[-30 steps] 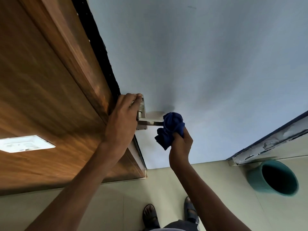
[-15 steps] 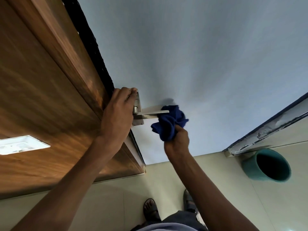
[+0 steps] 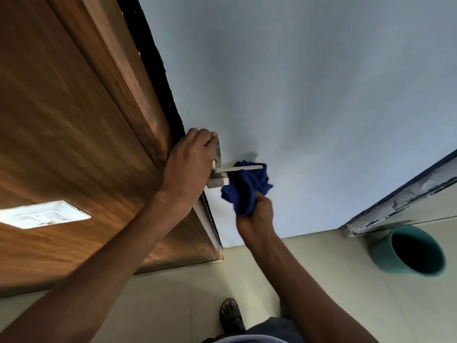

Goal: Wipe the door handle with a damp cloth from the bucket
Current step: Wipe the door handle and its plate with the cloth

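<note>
A silver lever door handle sticks out from its metal plate on the edge of the brown wooden door. My left hand grips the door edge and covers part of the plate. My right hand is closed on a bunched dark blue cloth, pressed up against the underside and far side of the lever. The teal bucket stands on the floor at the lower right, its inside dark.
A pale blue wall is behind the handle. A white switch plate sits on the wood panel at left. A chipped door frame runs at right above the bucket. My sandalled foot is on the cream tiled floor.
The cloth slid off the lever's tip and now sits under and behind it, leaving the lever's top bare. My left hand stays on the door edge.
</note>
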